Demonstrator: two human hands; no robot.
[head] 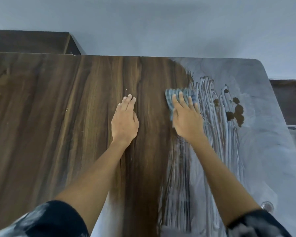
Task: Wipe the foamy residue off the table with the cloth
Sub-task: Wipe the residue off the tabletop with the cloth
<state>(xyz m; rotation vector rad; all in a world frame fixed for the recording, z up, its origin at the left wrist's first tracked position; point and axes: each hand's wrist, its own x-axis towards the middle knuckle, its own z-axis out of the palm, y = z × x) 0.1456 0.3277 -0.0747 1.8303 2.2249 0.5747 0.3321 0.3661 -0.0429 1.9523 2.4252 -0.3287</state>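
A dark wood-grain table point(58, 108) fills the view. Its right part is covered with whitish foamy residue point(256, 147), streaked in long lines running toward me, with a few bare brown spots. My right hand point(186, 117) presses flat on a blue checked cloth point(181, 94) at the left edge of the foam. The cloth shows beyond my fingertips and along my thumb side. My left hand point(125, 120) lies flat on the bare wood to the left, fingers together, holding nothing.
A pale wall rises behind the table's far edge. A dark wooden cabinet point(31, 41) stands at the back left. The table's rounded far right corner point(261, 64) drops to a dark floor. A small clear object point(266, 206) sits by my right forearm.
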